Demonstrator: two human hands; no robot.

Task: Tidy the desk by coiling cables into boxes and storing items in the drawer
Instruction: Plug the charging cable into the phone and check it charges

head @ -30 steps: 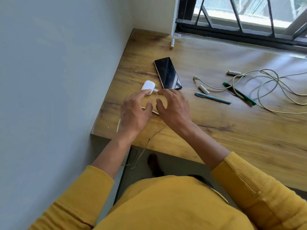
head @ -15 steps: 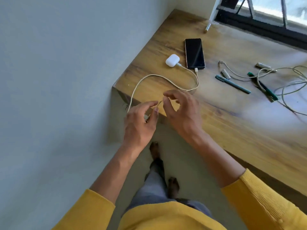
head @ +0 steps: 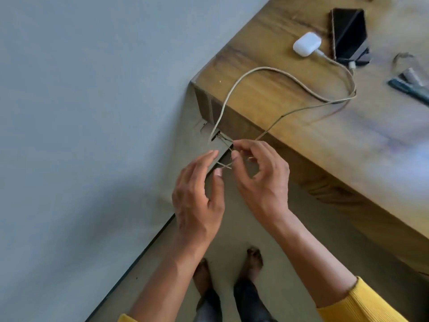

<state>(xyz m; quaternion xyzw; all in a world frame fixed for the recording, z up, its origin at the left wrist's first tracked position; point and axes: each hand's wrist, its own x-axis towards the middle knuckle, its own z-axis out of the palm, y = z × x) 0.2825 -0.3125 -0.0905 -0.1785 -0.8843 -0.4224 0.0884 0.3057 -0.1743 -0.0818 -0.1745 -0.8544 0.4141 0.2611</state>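
A thin white cable (head: 267, 70) runs from the white earbud case (head: 306, 44) on the wooden desk (head: 301, 126), loops over the desk top and drops off its front corner to my hands. My right hand (head: 262, 182) pinches the cable between thumb and forefinger just below the desk edge. My left hand (head: 197, 201) is beside it, fingers spread. Short taut strands cross between its thumb and my right hand. Another stretch of the cable hangs down toward the base of the wall.
A black phone (head: 348, 31) lies next to the earbud case. A dark pen (head: 411, 88) and a small grey item sit at the right edge. The grey wall (head: 92, 112) stands close on the left. My bare feet (head: 232, 270) are on the floor below.
My hands have come off the desk top and down in front of its corner, drawing the cable with them. The view has swung down and left toward the floor.
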